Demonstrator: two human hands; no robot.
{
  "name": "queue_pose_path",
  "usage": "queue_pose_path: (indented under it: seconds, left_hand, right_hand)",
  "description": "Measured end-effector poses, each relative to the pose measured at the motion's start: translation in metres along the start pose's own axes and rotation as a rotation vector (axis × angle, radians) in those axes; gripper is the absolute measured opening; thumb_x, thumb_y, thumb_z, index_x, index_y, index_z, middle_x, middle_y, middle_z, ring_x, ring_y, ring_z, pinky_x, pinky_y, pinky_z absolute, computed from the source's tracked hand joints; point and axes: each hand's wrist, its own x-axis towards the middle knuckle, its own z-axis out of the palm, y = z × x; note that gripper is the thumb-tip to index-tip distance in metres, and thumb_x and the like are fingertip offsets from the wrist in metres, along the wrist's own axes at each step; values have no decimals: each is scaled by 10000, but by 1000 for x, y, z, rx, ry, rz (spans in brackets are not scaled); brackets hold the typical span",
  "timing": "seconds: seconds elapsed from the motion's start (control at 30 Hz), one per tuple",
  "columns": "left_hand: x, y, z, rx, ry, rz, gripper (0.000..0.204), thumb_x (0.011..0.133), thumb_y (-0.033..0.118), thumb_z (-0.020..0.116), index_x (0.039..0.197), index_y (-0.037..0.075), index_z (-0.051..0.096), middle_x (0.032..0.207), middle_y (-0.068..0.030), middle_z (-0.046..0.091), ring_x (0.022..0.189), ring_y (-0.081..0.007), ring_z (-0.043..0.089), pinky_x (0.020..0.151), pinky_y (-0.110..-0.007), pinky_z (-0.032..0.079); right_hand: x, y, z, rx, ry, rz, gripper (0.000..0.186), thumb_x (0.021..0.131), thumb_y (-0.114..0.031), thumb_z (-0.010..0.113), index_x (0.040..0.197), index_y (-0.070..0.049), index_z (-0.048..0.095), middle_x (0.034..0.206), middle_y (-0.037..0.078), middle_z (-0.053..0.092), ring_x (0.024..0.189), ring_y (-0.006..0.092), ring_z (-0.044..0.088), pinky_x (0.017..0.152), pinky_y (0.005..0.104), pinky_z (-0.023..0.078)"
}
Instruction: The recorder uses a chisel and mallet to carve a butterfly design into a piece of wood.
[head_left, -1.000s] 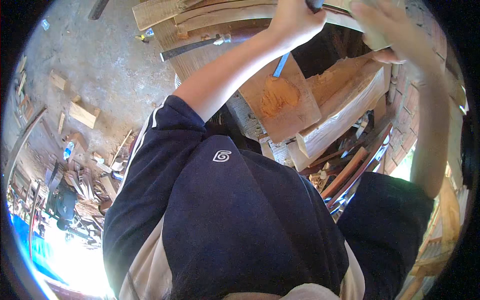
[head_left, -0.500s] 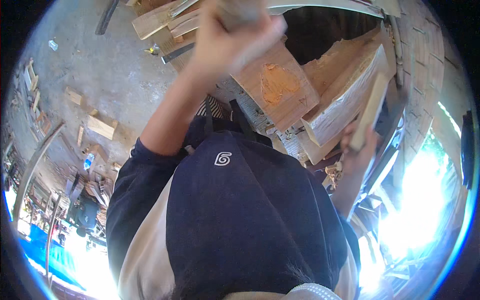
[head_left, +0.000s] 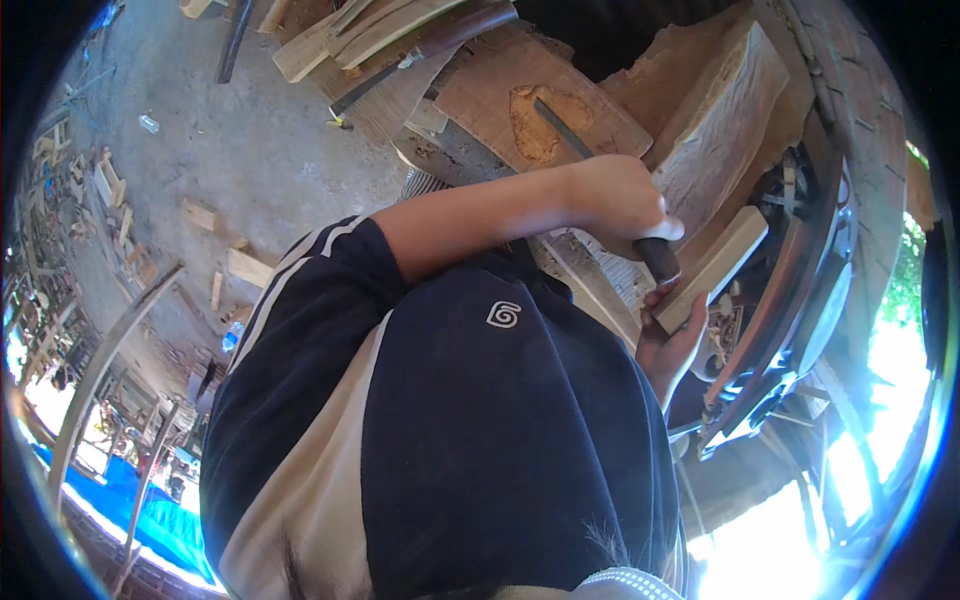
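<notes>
My left hand is closed around a chisel. The chisel's dark handle sticks out of the fist toward the lower right. Its flat metal blade points up and left, over a rough orange carved recess in a brown wooden board; whether the tip touches the wood I cannot tell. My right hand grips a pale squared wooden block by its lower end, fingers on one side and thumb on the other. The handle's butt is close beside this block.
A thick slab with a rough pale edge lies to the right of the board. At the upper left, a long-handled blade tool rests by stacked planks. Wood offcuts are scattered on the concrete floor.
My left hand has come down and right from the top of the view, bringing the chisel over the board. My right hand has shifted slightly down and left with the wooden block.
</notes>
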Motion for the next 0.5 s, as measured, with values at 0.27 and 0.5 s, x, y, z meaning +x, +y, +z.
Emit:
queue_pose_path:
  seconds: [0.27, 0.5]
  left_hand:
    - [9, -2, 3, 42, -264, -272, 268, 698, 306, 677, 933, 177, 688, 718, -70, 674, 694, -315, 679, 617, -440, 529]
    - [2, -1, 2, 101, -203, -253, 246, 667, 359, 695, 850, 194, 700, 708, -81, 678, 696, -309, 680, 619, -445, 536]
  right_hand:
    - [7, 21, 21, 26, -54, 4, 384, 999, -400, 463, 1107, -38, 528, 894, 89, 596, 783, 174, 569, 616, 280, 417]
    - [13, 27, 23, 65, -74, -24, 323, 1006, -330, 453, 1158, -46, 484, 897, 146, 626, 735, 221, 619, 568, 319, 438]
